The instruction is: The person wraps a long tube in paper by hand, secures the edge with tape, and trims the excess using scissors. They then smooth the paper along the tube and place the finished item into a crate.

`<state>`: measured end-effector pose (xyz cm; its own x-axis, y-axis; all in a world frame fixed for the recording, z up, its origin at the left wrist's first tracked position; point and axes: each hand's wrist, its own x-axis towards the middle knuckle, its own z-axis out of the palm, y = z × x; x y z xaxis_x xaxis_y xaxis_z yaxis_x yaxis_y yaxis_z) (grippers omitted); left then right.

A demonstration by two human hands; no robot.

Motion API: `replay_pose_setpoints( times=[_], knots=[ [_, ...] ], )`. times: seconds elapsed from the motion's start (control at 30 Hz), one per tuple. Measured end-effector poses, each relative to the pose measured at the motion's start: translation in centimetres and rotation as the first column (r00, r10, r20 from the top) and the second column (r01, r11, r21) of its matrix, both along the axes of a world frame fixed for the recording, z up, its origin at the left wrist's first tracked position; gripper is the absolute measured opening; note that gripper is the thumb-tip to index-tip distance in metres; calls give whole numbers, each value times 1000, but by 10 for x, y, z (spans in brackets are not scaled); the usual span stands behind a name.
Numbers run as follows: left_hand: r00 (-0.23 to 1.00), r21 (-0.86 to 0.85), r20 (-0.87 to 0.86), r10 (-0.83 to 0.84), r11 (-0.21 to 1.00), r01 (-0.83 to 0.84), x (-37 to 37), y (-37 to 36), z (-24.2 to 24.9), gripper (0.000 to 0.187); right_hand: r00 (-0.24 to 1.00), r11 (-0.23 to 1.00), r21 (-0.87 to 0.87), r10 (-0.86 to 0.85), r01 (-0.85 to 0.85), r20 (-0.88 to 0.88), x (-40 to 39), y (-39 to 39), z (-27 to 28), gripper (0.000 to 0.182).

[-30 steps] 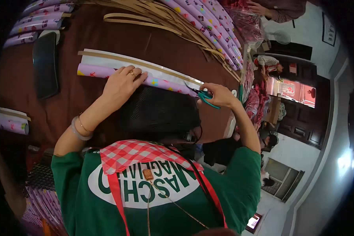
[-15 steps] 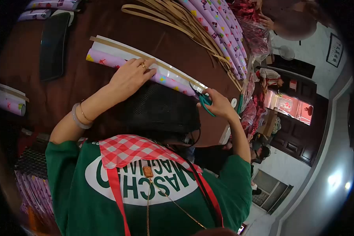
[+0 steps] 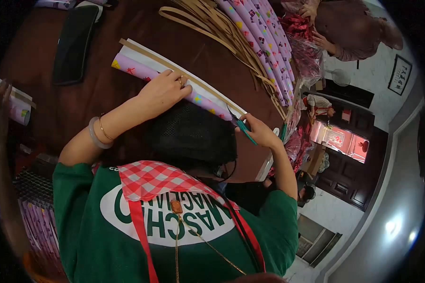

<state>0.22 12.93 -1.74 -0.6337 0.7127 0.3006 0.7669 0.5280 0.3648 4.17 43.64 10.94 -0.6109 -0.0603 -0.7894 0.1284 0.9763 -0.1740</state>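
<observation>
A sheet of purple patterned wrapping paper (image 3: 132, 69), white inside and partly rolled, lies on the brown table. A flat tan strip (image 3: 148, 53) runs along its far edge. My left hand (image 3: 167, 91) rests over the middle of the roll, fingers bent and closed on it. At the right end of the paper, my right hand (image 3: 259, 131) grips scissors with teal handles (image 3: 244, 130). Their blades point up and left at the paper's end; whether they are cutting cannot be told. A black mesh-covered object (image 3: 191, 134) sits between my arms and partly under the roll.
A dark phone (image 3: 74, 45) lies at the upper left. Tan strips (image 3: 212, 26) and patterned rolls (image 3: 259, 45) are piled at the upper right. Another roll (image 3: 16, 106) lies at the left edge, where another person's hand (image 3: 2, 96) reaches in. A co-worker (image 3: 349, 28) handles red wrapped material.
The scissor handles look closer together. Both my hands stay at the paper. Another person's arm has come in at the left edge, and the view has shifted slightly.
</observation>
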Motion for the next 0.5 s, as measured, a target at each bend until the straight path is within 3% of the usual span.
replay_pose_setpoints(
  times=[0.17, 0.2, 0.23, 0.33, 0.43, 0.5],
  knots=[
    [1000, 13, -6, -16, 1000, 16, 0, 0, 0, 23, 967, 972, -65, -214, 225, 141, -1, -7, 6, 43],
    [1000, 49, -17, -19, 999, 20, 0, -2, 2, 22, 958, 955, -151, -230, 256, 169, -1, -1, 2, 42],
    [1000, 18, -20, -8, 1000, 9, 1, 0, -1, 20, 965, 980, -66, -171, 187, 197, -4, -1, 3, 40],
    [988, 153, -146, 42, 988, -20, 0, 6, -8, 12, 994, 986, -169, 11, 7, 108, -6, 7, -1, 48],
    [989, 65, -149, 18, 998, -9, -1, 7, -3, 14, 975, 979, -177, -61, 100, 215, -9, 7, 2, 53],
    [988, 73, -154, 16, 997, -5, -1, 8, -3, 15, 983, 984, -166, -39, 70, 182, -8, 10, 0, 55]
  ],
)
